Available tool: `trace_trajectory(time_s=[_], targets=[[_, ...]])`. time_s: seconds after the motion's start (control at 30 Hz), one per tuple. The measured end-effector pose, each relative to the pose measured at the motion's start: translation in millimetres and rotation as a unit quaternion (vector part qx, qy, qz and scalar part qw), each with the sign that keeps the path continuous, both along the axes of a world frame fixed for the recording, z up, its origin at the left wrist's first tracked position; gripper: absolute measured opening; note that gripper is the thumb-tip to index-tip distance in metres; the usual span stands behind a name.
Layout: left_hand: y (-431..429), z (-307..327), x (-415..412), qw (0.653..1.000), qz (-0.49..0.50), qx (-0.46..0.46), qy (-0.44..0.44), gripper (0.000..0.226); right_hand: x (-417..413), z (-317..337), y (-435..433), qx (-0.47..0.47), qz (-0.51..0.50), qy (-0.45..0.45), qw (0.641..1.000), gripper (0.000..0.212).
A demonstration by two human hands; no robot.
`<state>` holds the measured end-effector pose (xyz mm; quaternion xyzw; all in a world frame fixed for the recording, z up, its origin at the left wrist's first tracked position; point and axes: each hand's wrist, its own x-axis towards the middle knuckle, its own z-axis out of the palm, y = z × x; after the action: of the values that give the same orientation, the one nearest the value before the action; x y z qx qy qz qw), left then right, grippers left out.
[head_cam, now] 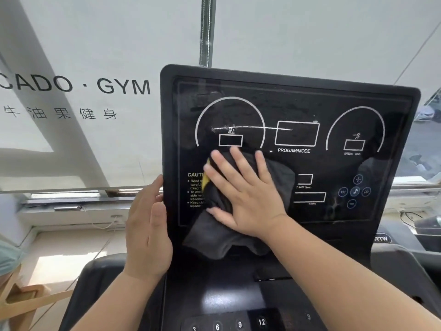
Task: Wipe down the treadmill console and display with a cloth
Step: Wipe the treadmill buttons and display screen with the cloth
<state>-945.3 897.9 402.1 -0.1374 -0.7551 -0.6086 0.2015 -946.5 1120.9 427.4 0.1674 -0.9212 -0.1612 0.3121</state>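
The treadmill's black display panel (296, 108) stands upright in front of me, printed with white dials, boxes and a caution text. My right hand (243, 194) lies flat with fingers spread on a dark grey cloth (214, 235), pressing it against the lower left of the panel. A bit of yellow shows at the cloth's left edge. My left hand (148, 225) rests against the panel's left edge, fingers straight, thumb on the front. Below the panel, the console (238, 295) carries numbered buttons.
A frosted window with gym lettering (78, 87) fills the background, with a sill (71, 211) and cables below it. A wooden piece (21, 297) sits low on the left. Another machine's part (427, 225) is at the right.
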Motion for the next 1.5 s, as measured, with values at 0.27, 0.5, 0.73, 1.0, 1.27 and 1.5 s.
trace_trajectory(time_s=[0.27,0.5,0.73,1.0,1.27,1.5], targets=[[-4.2,-2.1,3.3,0.999,-0.021,-0.02,-0.038,0.078,-13.3,58.5,55.6,-0.241,-0.208,0.044,0.947,0.108],[-1.9,-0.4,1.9,0.998,-0.021,0.023,-0.064,0.075,-19.5,43.2,-30.5,-0.215,-0.166,0.003,0.963,0.119],[-1.6,-8.5,10.8,0.976,0.045,-0.211,0.014,0.082,34.9,-53.1,-44.5,-0.064,-0.039,-0.066,0.995,0.089],[-0.4,-32.9,40.5,0.966,0.036,-0.257,-0.007,0.083,82.8,-77.4,57.9,-0.119,-0.154,-0.081,0.977,0.087],[-5.5,-50.5,68.4,0.954,0.035,-0.296,-0.024,0.084,96.7,-91.0,-38.7,-0.223,-0.181,-0.158,0.945,0.088],[-5.9,-58.9,85.9,0.93,0.032,-0.365,-0.015,0.075,109.4,-92.5,-52.0,-0.149,-0.073,-0.242,0.956,0.073]])
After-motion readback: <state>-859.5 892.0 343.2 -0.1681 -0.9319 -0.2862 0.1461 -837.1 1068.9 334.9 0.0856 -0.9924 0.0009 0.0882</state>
